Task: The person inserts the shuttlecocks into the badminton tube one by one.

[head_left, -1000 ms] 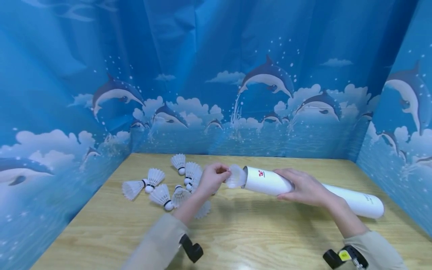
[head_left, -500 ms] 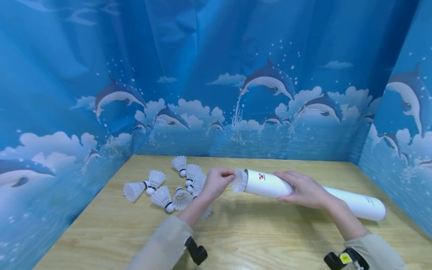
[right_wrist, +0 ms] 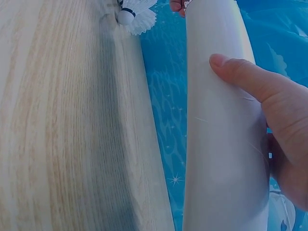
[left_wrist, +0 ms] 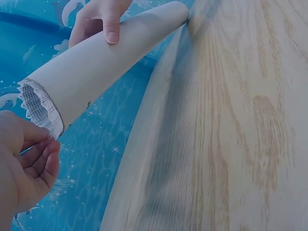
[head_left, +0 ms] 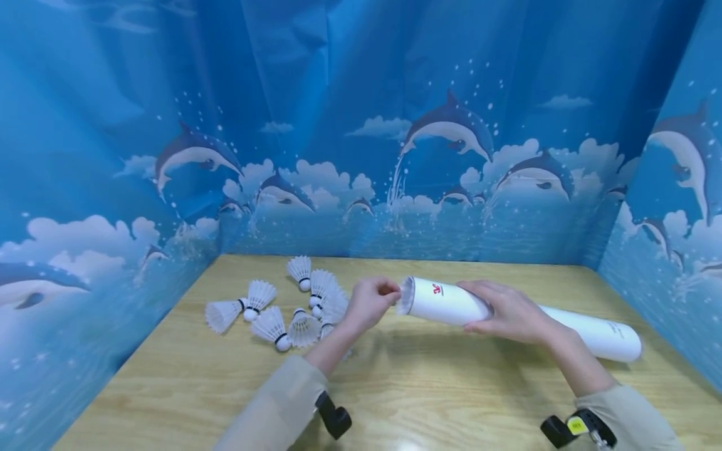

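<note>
Head view showed the left hand (head_left: 369, 304) pinching a white feathered shuttlecock (head_left: 403, 296) almost fully inside the long white cardboard tube (head_left: 445, 303) – gripped by the right hand (head_left: 507, 311) – while several loose shuttlecocks (head_left: 271, 310) waited on the wooden table (head_left: 440, 388).

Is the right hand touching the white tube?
Touching. The right wrist view shows the right hand with its thumb pressed flat on the white tube, fingers wrapped behind it; the head view agrees.
</note>
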Demonstrator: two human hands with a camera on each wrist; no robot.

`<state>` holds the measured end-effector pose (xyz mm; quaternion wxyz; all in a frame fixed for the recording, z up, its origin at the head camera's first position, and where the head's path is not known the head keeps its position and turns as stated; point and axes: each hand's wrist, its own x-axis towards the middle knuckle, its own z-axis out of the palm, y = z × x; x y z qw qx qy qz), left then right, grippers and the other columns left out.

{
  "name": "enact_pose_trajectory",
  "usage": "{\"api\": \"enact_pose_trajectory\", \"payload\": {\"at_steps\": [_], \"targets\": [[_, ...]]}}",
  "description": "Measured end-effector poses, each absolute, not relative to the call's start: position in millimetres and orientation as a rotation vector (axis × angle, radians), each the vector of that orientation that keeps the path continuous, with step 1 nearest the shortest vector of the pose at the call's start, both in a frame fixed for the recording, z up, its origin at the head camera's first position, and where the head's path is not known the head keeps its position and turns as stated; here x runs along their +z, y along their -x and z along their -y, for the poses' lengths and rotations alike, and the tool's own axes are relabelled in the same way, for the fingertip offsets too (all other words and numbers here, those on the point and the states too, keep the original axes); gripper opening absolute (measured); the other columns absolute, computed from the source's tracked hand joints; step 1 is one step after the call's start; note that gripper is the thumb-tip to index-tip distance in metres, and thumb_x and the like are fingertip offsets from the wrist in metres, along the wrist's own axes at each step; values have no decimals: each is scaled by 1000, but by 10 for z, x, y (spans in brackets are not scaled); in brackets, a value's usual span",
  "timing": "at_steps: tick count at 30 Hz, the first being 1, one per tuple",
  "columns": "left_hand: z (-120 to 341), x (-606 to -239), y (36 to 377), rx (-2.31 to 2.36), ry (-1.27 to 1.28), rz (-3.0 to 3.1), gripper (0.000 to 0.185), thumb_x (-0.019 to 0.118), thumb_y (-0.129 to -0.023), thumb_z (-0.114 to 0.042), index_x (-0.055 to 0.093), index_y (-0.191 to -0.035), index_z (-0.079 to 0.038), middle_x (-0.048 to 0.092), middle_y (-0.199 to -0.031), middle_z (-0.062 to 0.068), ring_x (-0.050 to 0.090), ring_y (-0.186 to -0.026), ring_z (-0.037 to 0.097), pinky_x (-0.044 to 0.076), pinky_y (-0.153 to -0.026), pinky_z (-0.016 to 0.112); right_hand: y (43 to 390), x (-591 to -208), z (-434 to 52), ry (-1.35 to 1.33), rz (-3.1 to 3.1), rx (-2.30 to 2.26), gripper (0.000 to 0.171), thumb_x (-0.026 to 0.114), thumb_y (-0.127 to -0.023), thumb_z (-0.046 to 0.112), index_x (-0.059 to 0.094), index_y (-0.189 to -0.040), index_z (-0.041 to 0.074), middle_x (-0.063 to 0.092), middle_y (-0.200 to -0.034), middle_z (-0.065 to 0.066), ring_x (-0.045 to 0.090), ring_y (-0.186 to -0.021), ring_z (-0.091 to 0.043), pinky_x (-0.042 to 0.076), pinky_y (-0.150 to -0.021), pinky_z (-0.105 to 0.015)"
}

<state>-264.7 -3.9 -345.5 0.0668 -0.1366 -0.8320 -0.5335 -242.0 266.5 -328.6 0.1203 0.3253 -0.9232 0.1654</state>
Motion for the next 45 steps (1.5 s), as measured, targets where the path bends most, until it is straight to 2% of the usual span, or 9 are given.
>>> {"api": "enact_pose_trajectory", "payload": {"at_steps": [12,20,35,42,45], "targets": [[-10,-3459,2662,-1536,438,2573,3,67,-82,-5,69,-85,-3,66,-79,2,58,-72,13,49,-63,25,2459,-3299,-2661,-972,2695,471,73,72,-74,49,50,-131,10,57,-122,-13,57,-102,-32,49,-74,-47],[-31,-3449,2663,-1493,404,2605,4,69,-82,-7,70,-84,-4,68,-80,1,58,-73,12,48,-63,24,2458,-3299,-2653,-970,2689,473,74,74,-74,48,49,-132,10,57,-122,-13,57,-102,-32,49,-75,-47],[-93,-3465,2631,-1520,458,2561,5,67,-82,-3,71,-83,-1,69,-81,8,61,-72,15,50,-61,23,2434,-3289,-2646,-964,2688,484,73,74,-74,47,50,-131,9,57,-122,-13,57,-102,-32,49,-75,-48],[-67,-3429,2605,-1464,455,2614,9,67,-84,-7,72,-90,-3,70,-88,7,63,-79,17,51,-65,24,2430,-3290,-2650,-959,2684,477,71,78,-73,38,50,-131,8,57,-121,-14,56,-103,-33,49,-76,-49],[-33,-3398,2589,-1454,465,2619,9,67,-84,-10,73,-90,-5,70,-87,5,62,-78,15,50,-63,24,2429,-3286,-2655,-950,2690,480,72,78,-73,38,49,-131,8,57,-122,-14,56,-103,-33,48,-76,-50]]}}
